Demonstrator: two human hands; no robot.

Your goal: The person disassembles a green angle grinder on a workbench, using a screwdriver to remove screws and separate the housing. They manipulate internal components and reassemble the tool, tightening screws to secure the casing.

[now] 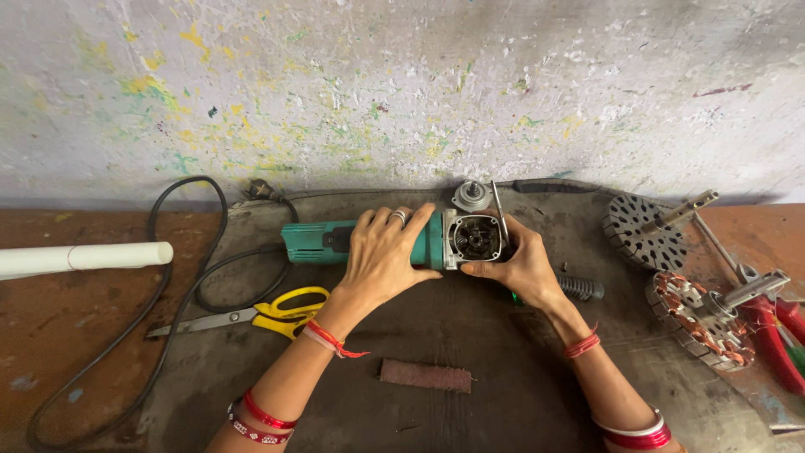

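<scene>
Dark mat (470, 335): both hands' grip closed around green grinder (323, 242).

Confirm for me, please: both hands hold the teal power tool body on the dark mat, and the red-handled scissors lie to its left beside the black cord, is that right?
Not quite: the scissors have yellow handles, not red, as the head view shows. The rest stands: the left hand and right hand hold the teal power tool body on the dark mat, and the scissors lie to its left beside the black cord.
</scene>
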